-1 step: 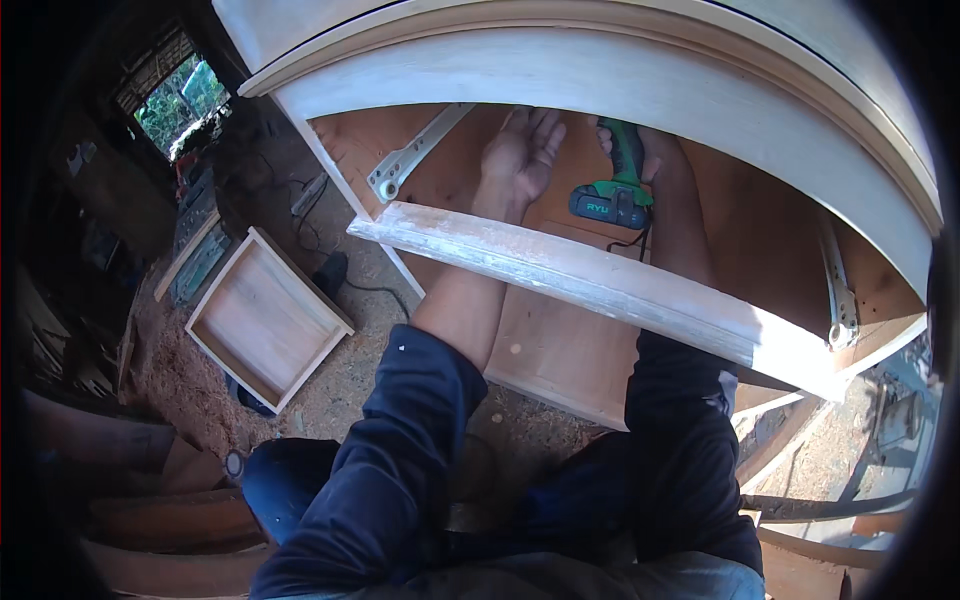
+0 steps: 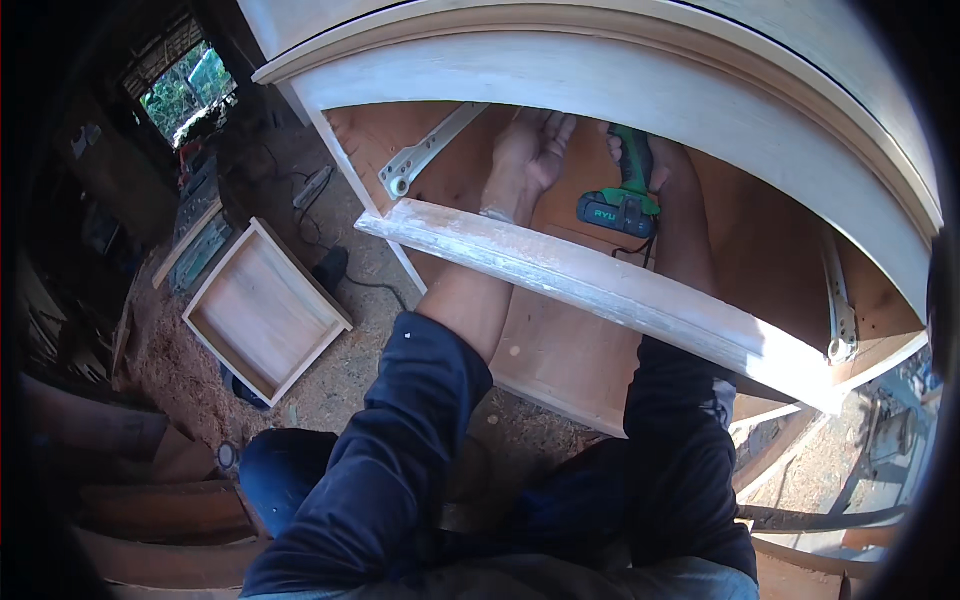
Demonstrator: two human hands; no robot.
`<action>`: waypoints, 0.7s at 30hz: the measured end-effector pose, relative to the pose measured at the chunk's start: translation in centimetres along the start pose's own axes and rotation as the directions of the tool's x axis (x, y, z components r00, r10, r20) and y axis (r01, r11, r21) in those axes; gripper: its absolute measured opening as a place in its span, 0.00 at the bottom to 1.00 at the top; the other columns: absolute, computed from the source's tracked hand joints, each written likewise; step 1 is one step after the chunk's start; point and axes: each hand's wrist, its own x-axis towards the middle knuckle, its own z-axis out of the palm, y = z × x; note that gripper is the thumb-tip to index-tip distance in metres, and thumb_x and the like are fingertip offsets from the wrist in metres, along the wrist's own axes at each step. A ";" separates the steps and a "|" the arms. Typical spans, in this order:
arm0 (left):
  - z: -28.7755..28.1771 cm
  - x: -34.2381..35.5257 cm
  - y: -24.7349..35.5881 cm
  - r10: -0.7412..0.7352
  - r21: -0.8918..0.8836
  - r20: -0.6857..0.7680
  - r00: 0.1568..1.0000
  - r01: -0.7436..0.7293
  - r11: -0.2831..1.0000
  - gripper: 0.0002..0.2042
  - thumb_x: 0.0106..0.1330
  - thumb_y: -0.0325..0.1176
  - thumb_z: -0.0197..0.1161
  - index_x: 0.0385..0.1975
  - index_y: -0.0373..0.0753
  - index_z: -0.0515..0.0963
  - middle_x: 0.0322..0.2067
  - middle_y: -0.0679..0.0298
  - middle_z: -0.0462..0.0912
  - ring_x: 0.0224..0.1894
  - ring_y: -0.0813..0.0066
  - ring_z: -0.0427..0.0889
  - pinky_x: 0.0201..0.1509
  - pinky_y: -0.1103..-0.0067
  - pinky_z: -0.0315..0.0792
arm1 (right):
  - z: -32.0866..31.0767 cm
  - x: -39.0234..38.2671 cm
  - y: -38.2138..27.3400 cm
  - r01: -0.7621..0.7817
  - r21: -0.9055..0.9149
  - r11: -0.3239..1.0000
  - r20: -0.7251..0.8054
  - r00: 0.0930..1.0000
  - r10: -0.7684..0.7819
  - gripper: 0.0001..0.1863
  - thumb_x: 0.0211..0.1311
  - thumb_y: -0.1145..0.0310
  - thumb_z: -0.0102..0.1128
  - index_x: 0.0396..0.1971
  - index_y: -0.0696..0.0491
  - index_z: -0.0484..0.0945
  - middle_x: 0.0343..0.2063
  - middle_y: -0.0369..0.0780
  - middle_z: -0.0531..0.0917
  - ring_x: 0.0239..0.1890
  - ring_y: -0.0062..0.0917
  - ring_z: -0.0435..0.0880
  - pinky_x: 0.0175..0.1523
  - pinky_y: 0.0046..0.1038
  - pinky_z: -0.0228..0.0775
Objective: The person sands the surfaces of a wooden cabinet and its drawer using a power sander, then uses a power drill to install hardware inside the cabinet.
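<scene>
Both my arms reach into the open drawer bay of a pale wooden cabinet [image 2: 420,75]. My right hand [image 2: 660,165] is wrapped round the handle of a green and black cordless drill [image 2: 634,170], its battery towards me. The drill's front end is hidden behind the upper rail. Left of it, my left hand [image 2: 530,160] is turned palm up with fingers stretched out, holding nothing I can see; its fingertips partly pass behind that rail. A curved, whitish lower rail [image 2: 560,270] crosses over my forearms. White metal drawer slides line the bay, a left one [image 2: 425,155] and a right one [image 2: 838,310].
A shallow wooden drawer [image 2: 265,310] lies on the sawdust-strewn floor to the left, near a dark cable [image 2: 375,290]. Curved wooden pieces [image 2: 165,515] lie at the lower left. A window opening [image 2: 190,95] shows greenery at the far left.
The view has shifted slightly, so the cabinet appears a little further right. My hands keep nearly the same pose, the right still gripping the drill.
</scene>
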 end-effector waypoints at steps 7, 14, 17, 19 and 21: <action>-0.9 4.6 -0.5 0.088 -0.209 -0.084 0.993 -0.104 0.972 0.13 0.75 0.31 0.52 0.56 0.38 0.69 0.54 0.56 0.74 0.60 0.66 0.73 0.62 0.69 0.74 | -0.5 1.0 1.1 -0.007 0.145 0.989 0.025 1.000 0.004 0.21 0.68 0.60 0.59 0.50 0.61 0.74 0.34 0.44 0.83 0.25 0.22 0.81 0.29 0.21 0.80; -1.7 8.0 -1.2 0.039 -0.502 0.075 0.996 0.003 0.865 0.13 0.76 0.33 0.47 0.54 0.34 0.71 0.50 0.60 0.78 0.53 0.70 0.79 0.59 0.72 0.77 | -0.1 0.9 1.7 0.032 0.207 0.978 0.019 0.999 -0.037 0.20 0.68 0.60 0.59 0.49 0.62 0.74 0.36 0.46 0.82 0.25 0.24 0.81 0.30 0.24 0.81; -1.3 8.7 -1.5 0.044 -0.517 0.101 0.994 0.015 0.856 0.13 0.76 0.34 0.49 0.54 0.35 0.71 0.50 0.60 0.78 0.53 0.69 0.79 0.58 0.71 0.78 | -0.8 1.1 1.7 0.068 0.174 0.982 0.083 0.993 -0.084 0.21 0.67 0.58 0.60 0.48 0.62 0.74 0.36 0.47 0.82 0.25 0.25 0.81 0.29 0.24 0.80; -0.7 8.9 -1.9 0.041 -0.534 0.100 0.994 0.019 0.846 0.13 0.76 0.34 0.49 0.54 0.35 0.71 0.51 0.60 0.78 0.53 0.69 0.79 0.58 0.70 0.78 | -1.3 1.3 1.7 0.079 0.171 0.982 0.126 0.987 -0.101 0.22 0.66 0.58 0.60 0.48 0.62 0.74 0.36 0.48 0.82 0.25 0.25 0.81 0.29 0.24 0.80; -0.3 8.8 -1.8 0.051 -0.541 0.093 0.994 0.008 0.841 0.14 0.76 0.35 0.49 0.54 0.36 0.71 0.51 0.60 0.78 0.54 0.69 0.79 0.59 0.69 0.77 | -1.5 1.4 2.0 0.084 0.173 0.981 0.175 0.978 -0.114 0.22 0.66 0.57 0.60 0.48 0.62 0.74 0.36 0.48 0.82 0.25 0.25 0.81 0.29 0.24 0.80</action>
